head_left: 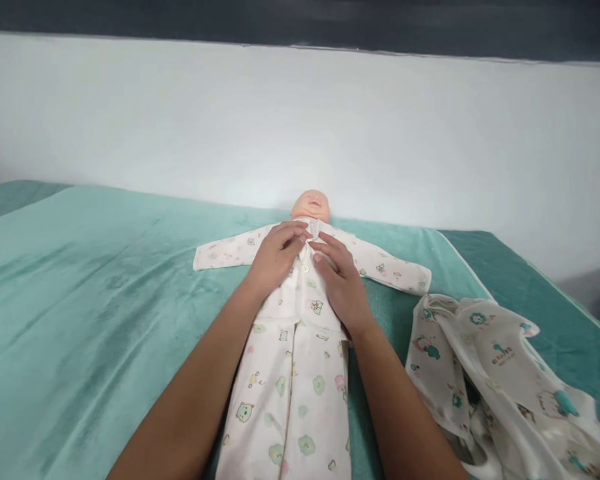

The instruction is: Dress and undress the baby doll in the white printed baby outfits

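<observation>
A doll [311, 205] lies on its back at the center of the frame, its bald head near the white wall [455, 140] and the rest of it running down toward the bottom edge. It wears a white printed shirt [313, 297], with the sleeves spread toward center left and center right, above matching white trousers [320, 400] at bottom center.

The left hand [279, 252] and right hand [341, 270] meet on the upper front of the shirt, just below the collar. The left hand's fingers are bent and close together at the front opening; the right hand's fingers reach to the same spot, slightly spread. I cannot tell whether either hand's fingers are clamped on the fabric. A pale button [305, 269] shows between the hands.

At lower right lies a rumpled white garment [505, 340] with teal prints. A teal cloth [105, 293] spreads beneath everything.
</observation>
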Action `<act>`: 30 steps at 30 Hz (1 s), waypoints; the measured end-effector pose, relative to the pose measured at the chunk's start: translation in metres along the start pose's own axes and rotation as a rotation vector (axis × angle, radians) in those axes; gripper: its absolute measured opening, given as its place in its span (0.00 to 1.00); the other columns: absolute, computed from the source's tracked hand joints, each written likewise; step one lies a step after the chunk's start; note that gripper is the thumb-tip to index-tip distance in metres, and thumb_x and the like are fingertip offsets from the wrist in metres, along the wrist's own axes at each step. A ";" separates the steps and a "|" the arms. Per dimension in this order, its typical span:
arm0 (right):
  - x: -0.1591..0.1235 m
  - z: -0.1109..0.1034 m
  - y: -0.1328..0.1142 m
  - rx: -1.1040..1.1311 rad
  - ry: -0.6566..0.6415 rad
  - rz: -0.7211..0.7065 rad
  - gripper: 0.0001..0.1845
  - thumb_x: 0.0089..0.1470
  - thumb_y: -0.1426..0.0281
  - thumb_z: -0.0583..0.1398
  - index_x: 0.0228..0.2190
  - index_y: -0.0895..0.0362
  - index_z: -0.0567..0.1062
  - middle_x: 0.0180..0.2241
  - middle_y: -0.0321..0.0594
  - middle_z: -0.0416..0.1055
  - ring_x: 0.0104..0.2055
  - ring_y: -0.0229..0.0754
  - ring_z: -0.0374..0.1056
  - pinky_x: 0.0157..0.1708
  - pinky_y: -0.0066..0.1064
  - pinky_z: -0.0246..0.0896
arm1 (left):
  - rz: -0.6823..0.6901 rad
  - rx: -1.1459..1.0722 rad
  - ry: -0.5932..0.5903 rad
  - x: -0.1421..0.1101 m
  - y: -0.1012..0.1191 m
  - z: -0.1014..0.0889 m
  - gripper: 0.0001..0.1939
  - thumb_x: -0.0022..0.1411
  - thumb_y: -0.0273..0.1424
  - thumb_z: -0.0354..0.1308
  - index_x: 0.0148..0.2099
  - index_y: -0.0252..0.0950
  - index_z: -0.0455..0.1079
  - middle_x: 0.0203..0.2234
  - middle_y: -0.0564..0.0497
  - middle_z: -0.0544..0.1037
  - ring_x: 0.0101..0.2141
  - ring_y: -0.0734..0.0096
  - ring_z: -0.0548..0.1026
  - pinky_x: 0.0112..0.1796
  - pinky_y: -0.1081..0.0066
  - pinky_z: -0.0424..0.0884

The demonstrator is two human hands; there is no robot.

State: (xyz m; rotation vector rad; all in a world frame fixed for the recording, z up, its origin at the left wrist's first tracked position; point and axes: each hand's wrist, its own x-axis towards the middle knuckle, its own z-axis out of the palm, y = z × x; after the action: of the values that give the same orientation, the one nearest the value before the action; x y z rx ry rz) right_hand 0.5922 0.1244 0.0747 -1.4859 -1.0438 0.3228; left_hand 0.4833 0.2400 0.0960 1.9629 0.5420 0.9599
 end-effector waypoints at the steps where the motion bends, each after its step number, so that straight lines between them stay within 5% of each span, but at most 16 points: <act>1: 0.000 0.000 0.001 0.018 0.017 0.001 0.12 0.60 0.62 0.60 0.45 0.46 0.80 0.62 0.34 0.69 0.67 0.46 0.58 0.69 0.47 0.49 | 0.011 0.018 0.007 -0.001 0.000 0.001 0.12 0.68 0.30 0.52 0.42 0.41 0.79 0.55 0.51 0.78 0.58 0.63 0.71 0.60 0.61 0.63; 11: -0.001 0.004 -0.003 0.084 0.103 0.083 0.18 0.58 0.65 0.60 0.50 0.49 0.75 0.58 0.38 0.72 0.62 0.47 0.65 0.65 0.47 0.57 | 0.052 0.132 0.122 -0.006 0.001 0.007 0.16 0.58 0.20 0.53 0.36 0.41 0.79 0.50 0.52 0.80 0.51 0.62 0.77 0.53 0.60 0.72; 18: -0.001 0.003 -0.001 -0.110 -0.003 -0.053 0.24 0.60 0.65 0.58 0.58 0.45 0.72 0.64 0.38 0.65 0.68 0.48 0.56 0.69 0.50 0.48 | 0.226 0.336 0.166 -0.011 -0.003 0.008 0.15 0.61 0.21 0.53 0.35 0.41 0.80 0.47 0.51 0.82 0.49 0.61 0.77 0.52 0.58 0.72; 30: 0.004 0.005 -0.001 -0.166 -0.011 -0.049 0.11 0.58 0.65 0.59 0.43 0.48 0.71 0.61 0.41 0.64 0.67 0.49 0.55 0.68 0.52 0.45 | 0.247 0.399 0.228 -0.024 -0.001 0.006 0.16 0.61 0.19 0.52 0.37 0.40 0.80 0.44 0.51 0.83 0.47 0.61 0.78 0.51 0.58 0.73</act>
State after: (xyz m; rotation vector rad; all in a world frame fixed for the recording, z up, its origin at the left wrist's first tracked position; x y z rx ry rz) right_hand 0.5906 0.1305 0.0755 -1.6051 -1.1369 0.2134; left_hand 0.4735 0.2212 0.0825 2.3290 0.6698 1.3219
